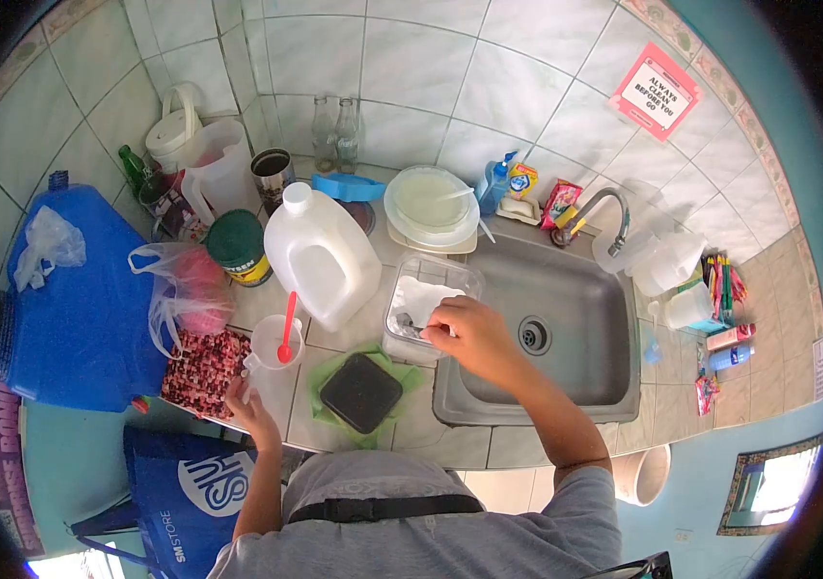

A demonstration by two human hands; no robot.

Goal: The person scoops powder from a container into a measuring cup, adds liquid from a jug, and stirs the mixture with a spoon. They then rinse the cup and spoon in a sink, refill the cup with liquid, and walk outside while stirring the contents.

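Note:
My right hand (469,335) is closed on a spoon handle over a clear plastic container (405,345). White powder (423,297) lies in the container, with the spoon's bowl in it. At the left, my left hand (250,413) is beside a translucent cup (267,372), its fingers at the cup's handle side; whether they grip it is hard to tell. A red spoon (287,333) stands in the cup. Between my hands, a black square lid (361,392) rests on a green cloth (320,376). Behind the cup is a large white jug (320,256).
A steel sink (566,362) with a faucet (607,198) is right of the container. Stacked bowls (428,207) stand behind it. A blue water container (93,289), a plastic bag (170,299) and a yellow-green can (238,248) are at the left.

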